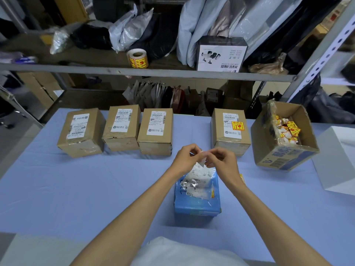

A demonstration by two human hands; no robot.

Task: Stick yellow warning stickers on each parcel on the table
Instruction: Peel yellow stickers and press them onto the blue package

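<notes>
Pinching together at centre frame, the left hand (pixel 187 156) and right hand (pixel 221 160) are holding a small white sticker slip (pixel 203 160), apparently peeling its backing, just above a blue parcel (pixel 197 205). Next, it likely needs pressing flat onto that parcel. Behind, three brown boxes (pixel 155 131) are waiting bare. A fourth box (pixel 230 129), right of them, is wearing its yellow sticker. A blue-covered table (pixel 76 189) is lying beneath, with cluttered shelving (pixel 153 71) standing beyond.

A single wide-angle view is taken from head height, directed forward and down across the bench (pixel 76 189). The left hand (pixel 185 158) and right hand (pixel 221 160) are seen close, at centre; the shelf (pixel 153 71) is framed farther off, along the top
</notes>
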